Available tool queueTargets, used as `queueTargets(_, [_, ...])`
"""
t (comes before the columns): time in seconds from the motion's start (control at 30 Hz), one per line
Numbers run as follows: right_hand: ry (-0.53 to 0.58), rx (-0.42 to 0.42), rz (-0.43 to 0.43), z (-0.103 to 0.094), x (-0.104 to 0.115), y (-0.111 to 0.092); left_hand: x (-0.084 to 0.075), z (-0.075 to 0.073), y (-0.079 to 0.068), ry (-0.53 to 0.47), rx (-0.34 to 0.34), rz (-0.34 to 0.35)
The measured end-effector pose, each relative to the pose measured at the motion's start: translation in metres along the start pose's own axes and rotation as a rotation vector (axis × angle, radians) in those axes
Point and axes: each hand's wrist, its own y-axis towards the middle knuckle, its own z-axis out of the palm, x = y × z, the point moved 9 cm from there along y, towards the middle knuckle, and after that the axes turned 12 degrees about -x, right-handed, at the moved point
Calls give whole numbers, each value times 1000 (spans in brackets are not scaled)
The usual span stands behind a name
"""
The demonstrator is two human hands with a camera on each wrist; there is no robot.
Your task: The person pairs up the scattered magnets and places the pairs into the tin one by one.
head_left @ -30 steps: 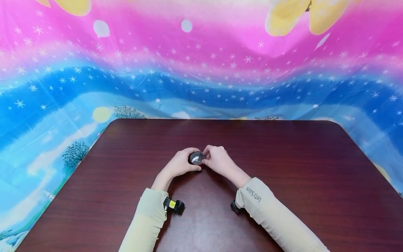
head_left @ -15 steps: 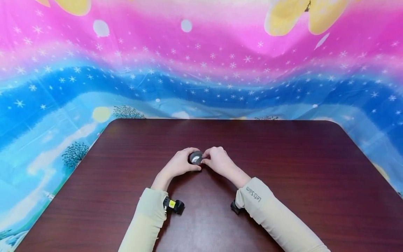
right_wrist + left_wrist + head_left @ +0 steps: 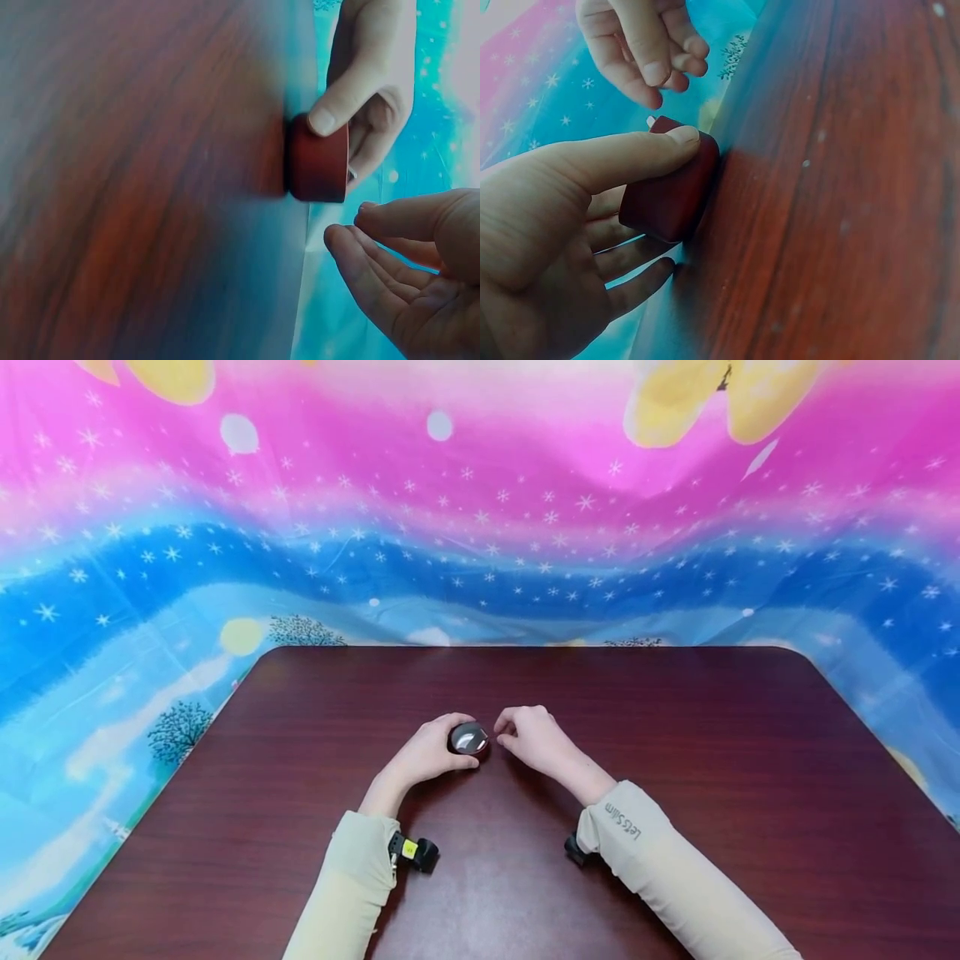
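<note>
A small round dark red case (image 3: 469, 738) with a shiny grey top stands on the brown table (image 3: 675, 735). My left hand (image 3: 431, 750) grips it from the left side, with the thumb on the near side and fingers round the far side. In the left wrist view a small pale tab (image 3: 651, 121) sticks up at the edge of its top. My right hand (image 3: 536, 739) is just right of the case, apart from it. Its fingers (image 3: 349, 251) are loosely bent, and nothing shows between them and the thumb.
Each wrist carries a black camera, the left one (image 3: 423, 853) marked with a yellow label. Behind the table hangs a pink and blue cloth (image 3: 480, 527) with snowflakes, reaching down its sides.
My right hand has let go of the case's right edge and moved a little to the right. The left hand keeps its grip in the same place.
</note>
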Motion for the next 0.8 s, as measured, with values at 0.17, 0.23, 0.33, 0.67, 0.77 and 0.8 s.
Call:
queueTargets(0.17, [-31, 23, 7, -1, -11, -1, 2, 0, -2, 24, 9, -2])
queueTargets(0.23, [-53, 22, 4, -2, -15, -1, 3, 1, -2, 37, 14, -4])
queueTargets(0.33, [-86, 24, 10, -6, -20, -3, 3, 3, -1, 41, 27, -4])
queueTargets(0.67, [-148, 6, -5, -26, -36, -9, -5, 1, 4, 53, 51, 8])
queueTargets(0.77, [-144, 11, -9, -33, -43, -12, -8, -4, 6, 55, 41, 25])
queueTargets(0.8, [-144, 11, -11, -35, -46, -12, -10, -6, 7, 60, 37, 35])
